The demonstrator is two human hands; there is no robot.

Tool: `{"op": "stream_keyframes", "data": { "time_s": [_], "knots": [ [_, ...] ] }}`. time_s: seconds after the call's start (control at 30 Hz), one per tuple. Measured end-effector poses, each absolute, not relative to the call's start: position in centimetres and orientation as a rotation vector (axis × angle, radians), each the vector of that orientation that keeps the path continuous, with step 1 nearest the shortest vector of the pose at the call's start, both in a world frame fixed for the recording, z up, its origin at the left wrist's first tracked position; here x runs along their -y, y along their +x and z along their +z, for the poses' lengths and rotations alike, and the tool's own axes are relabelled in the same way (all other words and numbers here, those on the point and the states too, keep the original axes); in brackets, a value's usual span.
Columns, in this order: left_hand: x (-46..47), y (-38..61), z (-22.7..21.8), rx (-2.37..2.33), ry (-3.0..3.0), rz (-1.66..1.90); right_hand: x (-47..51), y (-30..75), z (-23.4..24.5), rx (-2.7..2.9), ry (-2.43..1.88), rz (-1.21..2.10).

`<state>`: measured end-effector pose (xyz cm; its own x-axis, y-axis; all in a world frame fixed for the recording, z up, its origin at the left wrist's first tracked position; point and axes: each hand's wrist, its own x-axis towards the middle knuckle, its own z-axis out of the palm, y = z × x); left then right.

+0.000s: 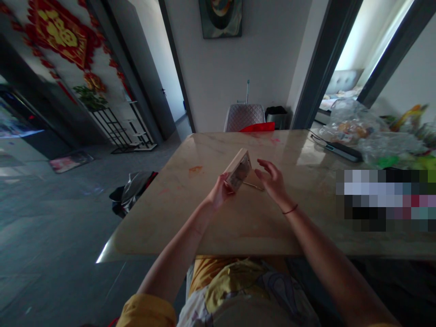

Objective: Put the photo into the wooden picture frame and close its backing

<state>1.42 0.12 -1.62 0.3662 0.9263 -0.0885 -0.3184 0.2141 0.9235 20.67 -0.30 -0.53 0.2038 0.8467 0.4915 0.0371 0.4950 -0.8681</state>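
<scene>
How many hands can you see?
2: the left hand holds a small wooden box, and the right hand is open beside it. No others show.

One left hand [218,191], one right hand [273,181], one wooden box [238,170], one metal rod [252,185], one bracelet [290,209]

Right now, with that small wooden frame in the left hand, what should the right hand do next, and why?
Probably bring the right hand in to steady the wooden frame: only the left hand grips it, and it stands tilted, with the open right fingers close beside it. The thin metal rod can stay on the table for now.
</scene>
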Motion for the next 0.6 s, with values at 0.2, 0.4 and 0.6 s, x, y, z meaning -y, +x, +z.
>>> {"op": "stream_keyframes", "data": {
  "time_s": [0.2,0.4,0.6],
  "knots": [
    [0.1,1.5,-1.3,-0.784,0.987,1.029,0.8,19.9,-0.6,1.470,-0.913,0.191],
    [0.2,1.4,-1.6,-0.815,0.983,0.989,0.9,19.5,-0.7,1.653,-0.897,-0.100],
    [0.3,1.4,-2.0,-0.803,1.031,0.957,0.9,20.0,-0.7,1.680,-0.917,-0.258]
  ]
}}
